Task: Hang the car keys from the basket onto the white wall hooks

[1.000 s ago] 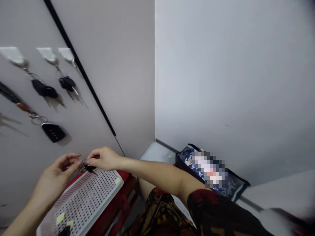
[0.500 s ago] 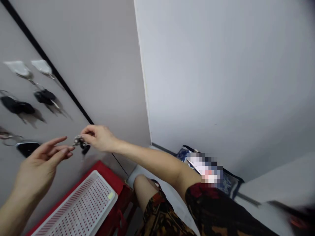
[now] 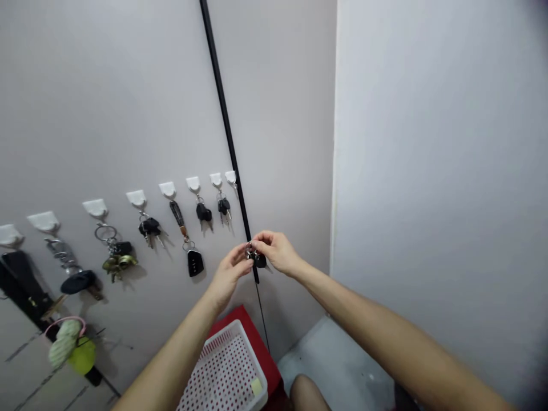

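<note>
A bunch of keys with black heads (image 3: 260, 261) on a metal ring hangs between my two hands, in front of the black strip on the grey panel. My right hand (image 3: 278, 251) pinches the ring from the right. From the left, the thumb and fingers of my left hand (image 3: 229, 277) close on the ring and the keys' near side. Up and to the left of the hands is a white hook (image 3: 231, 177) with no keys on it. Beside that, a set of black keys (image 3: 224, 205) hangs from another white hook (image 3: 216, 180).
Several more hooks run leftward, bearing a black car key fob (image 3: 195, 262), brass-coloured keys (image 3: 117, 261) and a yellow-green pendant (image 3: 82, 355). Below my hands, a white perforated basket (image 3: 261, 371) rests on a red surface (image 3: 243, 315). A white wall (image 3: 428, 171) stands at right.
My view has swung left, bringing the row of hooks in. Both hands have risen from over the basket. The left hand's spread fingers have closed onto the keys held by the right.
</note>
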Motion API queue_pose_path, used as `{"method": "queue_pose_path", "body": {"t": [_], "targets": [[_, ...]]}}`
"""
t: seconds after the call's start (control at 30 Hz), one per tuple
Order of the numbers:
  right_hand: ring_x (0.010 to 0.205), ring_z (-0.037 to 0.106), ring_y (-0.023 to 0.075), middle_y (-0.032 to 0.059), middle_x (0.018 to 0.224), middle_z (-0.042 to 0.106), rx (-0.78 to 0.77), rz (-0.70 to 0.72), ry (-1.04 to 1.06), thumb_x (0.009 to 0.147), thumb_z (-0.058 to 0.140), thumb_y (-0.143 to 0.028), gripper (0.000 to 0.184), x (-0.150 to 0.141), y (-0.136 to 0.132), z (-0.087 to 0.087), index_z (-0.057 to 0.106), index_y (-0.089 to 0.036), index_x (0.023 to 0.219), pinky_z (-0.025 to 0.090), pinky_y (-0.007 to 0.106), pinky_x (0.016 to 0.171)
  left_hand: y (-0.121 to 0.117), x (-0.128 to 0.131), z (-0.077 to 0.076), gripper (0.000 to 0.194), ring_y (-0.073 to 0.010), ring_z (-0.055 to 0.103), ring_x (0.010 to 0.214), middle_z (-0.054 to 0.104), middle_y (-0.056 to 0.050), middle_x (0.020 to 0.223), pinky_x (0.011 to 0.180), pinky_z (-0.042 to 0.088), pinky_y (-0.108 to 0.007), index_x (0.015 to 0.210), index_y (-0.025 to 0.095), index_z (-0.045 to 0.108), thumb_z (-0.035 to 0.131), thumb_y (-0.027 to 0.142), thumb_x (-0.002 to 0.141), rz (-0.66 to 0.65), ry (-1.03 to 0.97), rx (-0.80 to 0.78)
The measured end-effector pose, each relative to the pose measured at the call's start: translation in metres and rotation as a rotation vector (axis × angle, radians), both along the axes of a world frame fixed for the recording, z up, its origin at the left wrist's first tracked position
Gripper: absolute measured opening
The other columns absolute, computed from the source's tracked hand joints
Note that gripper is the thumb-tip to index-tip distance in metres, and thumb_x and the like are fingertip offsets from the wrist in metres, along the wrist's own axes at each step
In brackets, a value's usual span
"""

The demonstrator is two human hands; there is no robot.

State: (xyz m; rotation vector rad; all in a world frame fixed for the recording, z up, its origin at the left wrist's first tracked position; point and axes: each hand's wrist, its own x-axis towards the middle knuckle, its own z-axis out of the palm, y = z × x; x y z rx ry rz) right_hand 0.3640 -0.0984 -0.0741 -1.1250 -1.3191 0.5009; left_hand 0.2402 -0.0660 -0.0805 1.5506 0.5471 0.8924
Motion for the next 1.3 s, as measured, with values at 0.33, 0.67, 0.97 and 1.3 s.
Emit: {"method": "queue_pose_path", "body": {"t": [0.33,0.67,0.97,1.3], "targets": [[0.047,0.04,0.0048,-0.0036,0.052,0.047,0.015,0.042,-0.076,0.062,0.047,-0.023,0.01,-0.001,-0.005,0.009,0.049,-0.013,0.061,0.033,0.019,0.049,0.001,0.0,0.007,0.029,-0.0032,0.041,0.04,0.045,0.005,0.055,0.037,0.027,-0.015,0.087,0.017,0.045,0.051,0.027,0.06,-0.091,0.044,-0.015],[0.045,0.04,0.0032,-0.0032,0.058,0.049,-0.09,0.417,0.203,0.062,0.05,-0.026,0.014,-0.008,-0.022,0.006,0.047,-0.013,0.068,0.035,0.02,0.048,0.0,-0.024,0.014,0.016,-0.0078,0.046,0.065,0.054,-0.002,0.069,0.056,0.035,-0.018,0.072,0.013,0.055,0.049,0.025,0.064,-0.33,0.018,-0.063],[0.047,0.039,0.0042,-0.0047,0.051,0.044,-0.042,0.338,0.18,0.064,0.049,-0.024,0.011,-0.019,-0.033,0.0,0.047,-0.014,0.067,0.034,0.019,0.05,-0.008,-0.031,0.011,0.019,-0.0036,0.039,0.041,0.044,0.004,0.049,0.044,0.032,-0.017,0.061,0.013,0.051,0.045,0.03,0.066,-0.256,0.076,-0.108],[0.051,0.039,0.0063,-0.0015,0.057,0.045,-0.051,0.246,-0.533,0.065,0.042,-0.015,0.014,-0.033,-0.051,-0.003,0.053,-0.018,0.074,0.033,0.02,0.049,-0.008,-0.054,0.014,0.013,-0.0074,0.045,0.045,0.049,0.003,0.046,0.046,0.034,-0.019,0.056,0.014,0.051,0.047,0.025,0.06,-0.179,0.442,0.175]]}}
